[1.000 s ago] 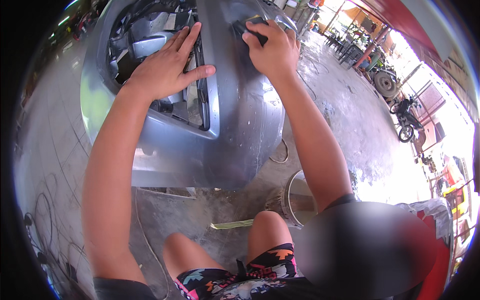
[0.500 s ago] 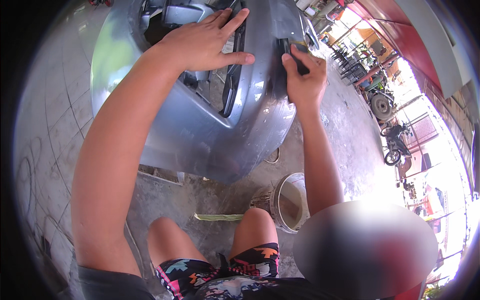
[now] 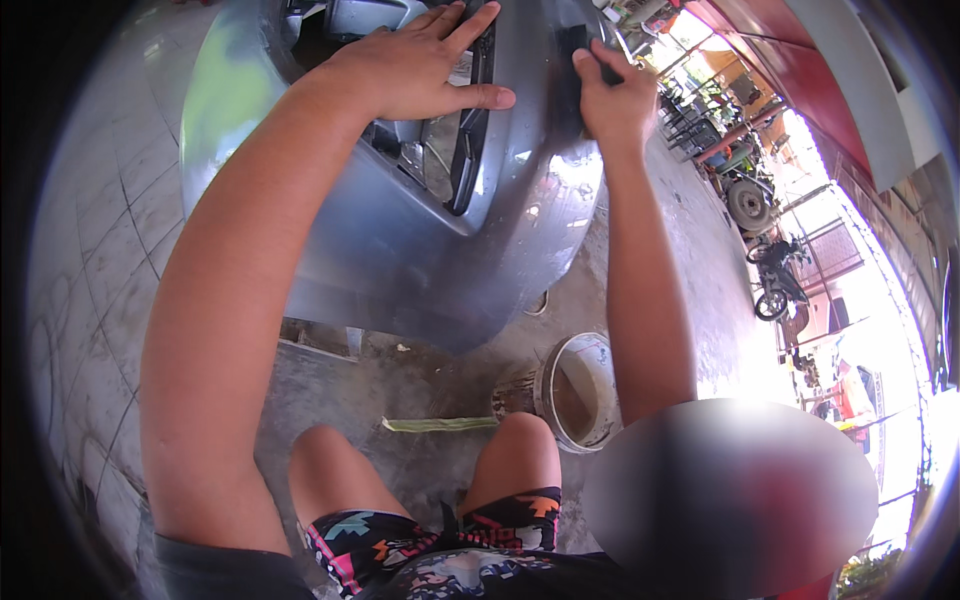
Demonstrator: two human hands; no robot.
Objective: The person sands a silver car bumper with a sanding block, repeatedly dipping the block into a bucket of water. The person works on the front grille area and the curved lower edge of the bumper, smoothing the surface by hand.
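Observation:
A grey car bumper (image 3: 390, 265) with a wet, shiny surface and a pale greenish patch at its left end stretches out before me. My left hand (image 3: 425, 70) lies on it with fingers spread, bridging the grille opening, thumb on the smooth strip beside it. On the bumper's right-hand face, my right hand (image 3: 620, 105) grips a black sanding block (image 3: 572, 80) flat against the wet surface. Thumb and fingers close on the block's edge; part of it is hidden or blurred.
A stained white bucket (image 3: 549, 395) with cloudy liquid stands by my right knee. Beside it a green strip (image 3: 440, 425) lies on the concrete floor (image 3: 350, 395). Farther right are a motorcycle (image 3: 775, 275), a wheel (image 3: 747, 204) and stacked dark chairs. A blurred oval covers the lower right.
My right hand has slid the sanding block farther away along the bumper. My left hand stays in place, and the whole view has shifted slightly.

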